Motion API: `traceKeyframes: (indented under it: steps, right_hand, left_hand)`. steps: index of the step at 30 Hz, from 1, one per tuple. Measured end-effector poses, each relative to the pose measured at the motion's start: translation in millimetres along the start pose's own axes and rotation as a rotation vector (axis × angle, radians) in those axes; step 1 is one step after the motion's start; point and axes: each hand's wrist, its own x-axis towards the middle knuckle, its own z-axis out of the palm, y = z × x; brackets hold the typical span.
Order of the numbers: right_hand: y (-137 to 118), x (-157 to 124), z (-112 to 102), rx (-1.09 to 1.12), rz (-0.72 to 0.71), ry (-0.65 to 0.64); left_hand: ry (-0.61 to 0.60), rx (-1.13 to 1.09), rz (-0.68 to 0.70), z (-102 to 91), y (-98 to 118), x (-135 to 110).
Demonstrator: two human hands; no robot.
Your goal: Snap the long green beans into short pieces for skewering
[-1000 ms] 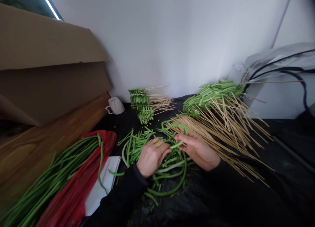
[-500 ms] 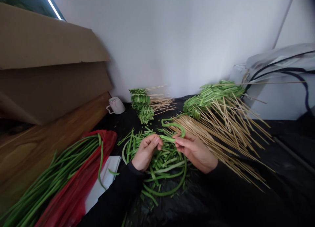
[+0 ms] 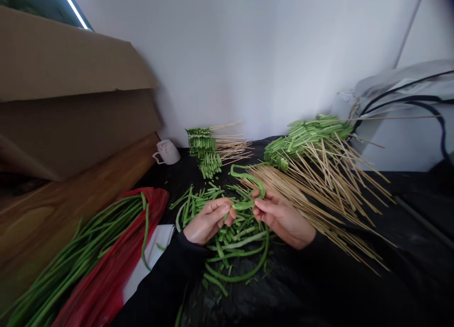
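My left hand (image 3: 208,220) and my right hand (image 3: 282,216) both pinch one long green bean (image 3: 248,178), a short stretch of it between the fingertips. The rest of the bean loops up and back behind my right fingers. Under both hands lies a heap of short cut bean pieces (image 3: 198,204) and a few long beans on the black sheet (image 3: 354,279). Loose bamboo skewers (image 3: 319,185) spread out just right of my right hand.
Whole long beans (image 3: 81,251) lie on a red bag (image 3: 102,279) at the left. Skewered bean bundles (image 3: 204,149) and another pile (image 3: 305,133) sit near the wall. A white mug (image 3: 166,152), a cardboard box (image 3: 71,95) and a grey bag (image 3: 407,109) ring the area.
My left hand turned from palm-down to fingers pinching the bean. Both hands lifted slightly and the bean's loop shifted a little up and left.
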Motion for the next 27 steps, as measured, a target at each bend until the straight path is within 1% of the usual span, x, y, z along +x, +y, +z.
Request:
traceKeyframes:
  steps: [2,4,7,9,12,15,19,20,22,24,27]
  right_hand:
    - [-1,-1,-1,0.007,0.053,-0.054]
    - [-1,-2,1,-0.005,0.088,-0.084]
    - [-1,-2,5,-0.035,0.071,-0.066]
    - [1,-2,6,-0.063,0.043,-0.033]
    - [3,0,5,-0.085,0.028,0.005]
    - [4,3,0,-0.056,0.012,0.037]
    - [1,4,-4,-0.024,-0.002,0.073]
    - [0,4,-4,-0.019,0.000,0.074]
    - [-3,3,-3,-0.024,0.010,0.067]
    - [-4,2,0,-0.051,0.021,0.052]
    - [-3,0,4,-0.106,0.023,0.013]
  left_hand:
    - [-0.022,0.091,-0.007,0.4,-1,0]
    - [0.040,0.217,0.038,1.3,-2,2]
    - [0.263,0.397,0.151,3.7,-3,6]
    - [0.392,0.462,0.200,5.4,-4,7]
    - [0.534,0.439,0.247,4.2,-6,8]
    - [0.648,0.350,0.281,-4.2,-6,10]
    - [0.759,0.180,0.306,-16.5,-2,12]
    - [0.757,0.141,0.301,-17.4,-1,12]
    - [0.690,0.104,0.263,-15.7,1,11]
    - [0.562,0.126,0.190,-10.5,1,9]
    - [0.355,0.243,0.054,-1.1,-1,7]
